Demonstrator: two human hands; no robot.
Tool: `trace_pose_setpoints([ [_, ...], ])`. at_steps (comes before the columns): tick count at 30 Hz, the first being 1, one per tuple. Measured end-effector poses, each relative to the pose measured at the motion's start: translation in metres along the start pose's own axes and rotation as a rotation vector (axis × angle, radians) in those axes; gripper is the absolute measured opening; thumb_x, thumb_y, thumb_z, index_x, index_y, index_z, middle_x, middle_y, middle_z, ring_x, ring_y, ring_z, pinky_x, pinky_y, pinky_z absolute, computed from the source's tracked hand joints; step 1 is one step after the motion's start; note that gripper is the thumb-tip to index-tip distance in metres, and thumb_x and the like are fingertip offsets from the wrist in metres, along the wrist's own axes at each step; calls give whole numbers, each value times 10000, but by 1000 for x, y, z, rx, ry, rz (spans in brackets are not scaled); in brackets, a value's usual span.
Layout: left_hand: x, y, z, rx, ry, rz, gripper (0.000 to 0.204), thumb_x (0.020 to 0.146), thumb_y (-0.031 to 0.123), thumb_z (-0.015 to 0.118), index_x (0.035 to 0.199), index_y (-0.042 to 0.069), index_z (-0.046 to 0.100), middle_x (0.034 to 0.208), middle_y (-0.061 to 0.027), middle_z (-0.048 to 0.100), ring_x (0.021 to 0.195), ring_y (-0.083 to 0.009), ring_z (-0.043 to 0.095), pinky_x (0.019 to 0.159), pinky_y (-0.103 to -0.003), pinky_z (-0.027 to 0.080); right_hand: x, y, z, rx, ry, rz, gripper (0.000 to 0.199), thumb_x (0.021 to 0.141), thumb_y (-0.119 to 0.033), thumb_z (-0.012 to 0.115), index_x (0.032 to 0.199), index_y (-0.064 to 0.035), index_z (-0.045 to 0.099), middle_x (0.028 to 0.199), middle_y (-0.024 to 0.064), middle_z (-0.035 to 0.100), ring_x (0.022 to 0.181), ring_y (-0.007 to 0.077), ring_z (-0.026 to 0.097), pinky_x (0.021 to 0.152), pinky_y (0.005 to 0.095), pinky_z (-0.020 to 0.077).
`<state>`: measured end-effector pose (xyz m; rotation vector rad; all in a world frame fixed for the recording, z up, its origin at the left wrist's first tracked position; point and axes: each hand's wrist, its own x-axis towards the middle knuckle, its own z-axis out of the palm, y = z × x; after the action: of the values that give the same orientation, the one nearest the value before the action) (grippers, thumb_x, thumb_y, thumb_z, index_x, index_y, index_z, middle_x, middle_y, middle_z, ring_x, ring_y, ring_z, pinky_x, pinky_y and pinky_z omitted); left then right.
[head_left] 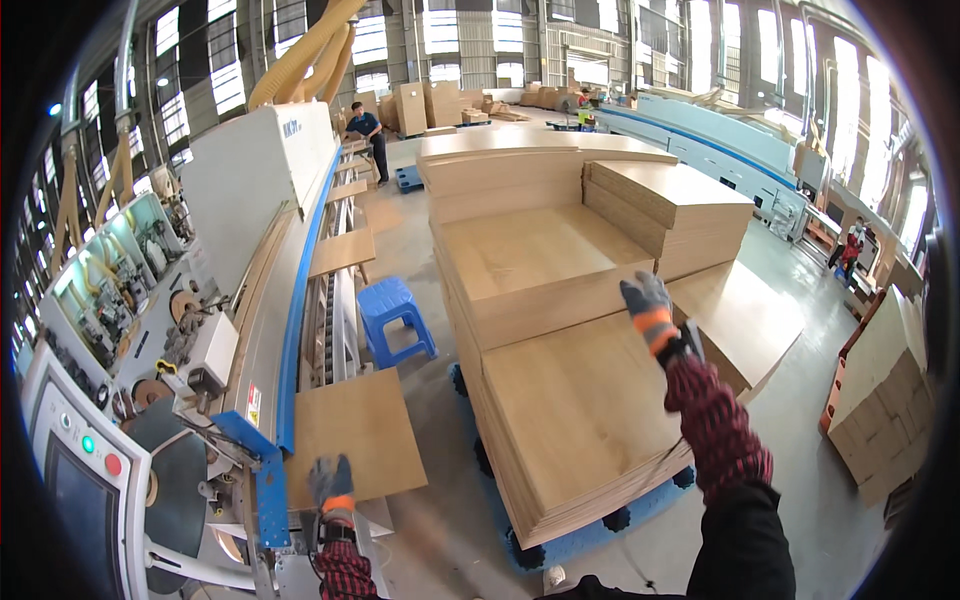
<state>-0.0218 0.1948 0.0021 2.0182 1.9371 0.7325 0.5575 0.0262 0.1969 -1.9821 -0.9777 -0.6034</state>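
My left hand (332, 482), in a grey glove with an orange cuff, lies on a wood-coloured panel (360, 425) at the near end of the machine. Its fingers look stretched out over the near part of that panel. My right hand (650, 305), gloved alike, reaches out over the stacked panels (575, 400) with its fingers apart. It is nearest to the corner of a higher stack (545, 250) and holds nothing that I can see. Whether its fingertips touch the stack I cannot tell.
The stacks rest on a blue pallet (600, 535). A blue stool (395, 318) stands between them and the machine (265, 330), whose control panel (85, 470) is at the near left. More panels (340, 250) lie along the machine. Farther back is a person (370, 140); another stack (880, 400) stands right.
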Motion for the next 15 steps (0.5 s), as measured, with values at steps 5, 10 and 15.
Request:
trace_pose_setpoints([
  [5,37,194,26,-540,-289,157,488,872,432,390,1108,25,517,1071,-168,544,1001,-292,493,885,-354,355,100,91,67,-505,-225,241,555,742,-488,505,967,10,597,1028,218,564,982,350,518,852,406,397],
  [10,81,321,59,-1013,-195,233,404,875,402,416,1044,60,550,919,-73,585,830,-180,521,753,-325,413,129,77,90,-588,-245,349,591,674,-543,561,874,9,626,910,208,609,921,343,559,776,398,442],
  [15,90,380,60,-1002,-183,115,494,881,369,445,1174,-27,483,1148,-94,533,1027,-179,487,907,-277,361,118,87,63,-461,-297,334,590,661,-547,584,861,7,630,913,217,611,869,339,588,734,399,462],
])
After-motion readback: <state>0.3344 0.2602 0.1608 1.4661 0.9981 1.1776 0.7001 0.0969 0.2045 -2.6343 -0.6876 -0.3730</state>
